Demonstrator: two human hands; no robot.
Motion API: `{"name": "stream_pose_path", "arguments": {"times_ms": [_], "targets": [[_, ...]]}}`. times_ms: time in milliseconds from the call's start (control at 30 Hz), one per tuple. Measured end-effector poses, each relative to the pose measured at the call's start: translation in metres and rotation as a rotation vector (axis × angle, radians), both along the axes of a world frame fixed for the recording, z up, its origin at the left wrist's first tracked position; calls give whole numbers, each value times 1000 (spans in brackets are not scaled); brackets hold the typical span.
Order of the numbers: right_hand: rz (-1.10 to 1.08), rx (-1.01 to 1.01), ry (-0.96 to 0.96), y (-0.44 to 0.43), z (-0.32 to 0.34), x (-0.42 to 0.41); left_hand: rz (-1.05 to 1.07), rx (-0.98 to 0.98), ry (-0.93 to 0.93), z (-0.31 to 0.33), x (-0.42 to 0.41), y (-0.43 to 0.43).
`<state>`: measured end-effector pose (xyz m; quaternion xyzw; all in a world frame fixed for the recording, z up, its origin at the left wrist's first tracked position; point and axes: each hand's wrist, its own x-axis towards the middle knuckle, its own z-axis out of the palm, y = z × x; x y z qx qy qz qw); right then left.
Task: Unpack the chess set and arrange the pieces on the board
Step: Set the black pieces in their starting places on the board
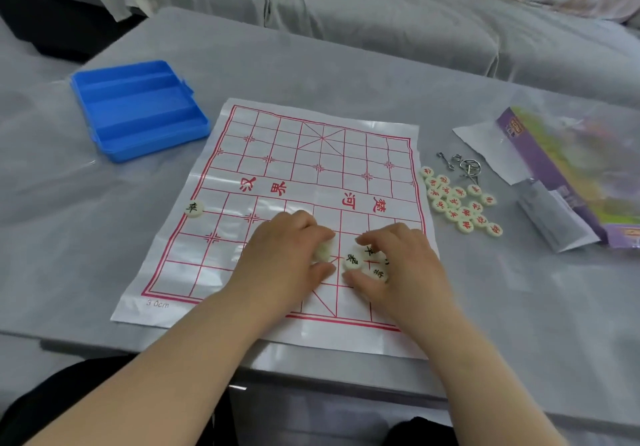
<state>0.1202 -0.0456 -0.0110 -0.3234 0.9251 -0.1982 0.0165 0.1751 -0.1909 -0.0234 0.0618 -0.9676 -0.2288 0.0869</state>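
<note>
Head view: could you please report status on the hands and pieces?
Left hand grips one cream round chess piece. Right hand over black-lettered cream pieces, grip unclear. Red-lettered pieces piled beside red-lined white board.

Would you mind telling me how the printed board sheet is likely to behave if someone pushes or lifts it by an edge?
The board sheet looks thin and creased, so it would probably flop when lifted. Its glossy sheen suggests it may slide on the table if pushed.
</note>
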Motion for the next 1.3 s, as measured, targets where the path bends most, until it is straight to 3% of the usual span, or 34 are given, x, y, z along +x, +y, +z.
{"name": "stream_pose_path", "arguments": {"times_ms": [133,600,800,967,1167,1300], "targets": [[57,-7,87,-6,-3,-3,-1,17,4,-1,-3,-2],[85,-114,-44,11,0,-14,172,210,2,8,2,-20],[110,-131,-55,8,-1,-5,144,142,-56,5,7,-31],[108,-120,-65,8,-2,-5,153,196,-74,6,8,-33],[113,-128,-57,6,0,-4,169,8,-86,6,7,-21],[128,-120,-53,-2,1,1,113,18,-65,5,5,-19]]}}
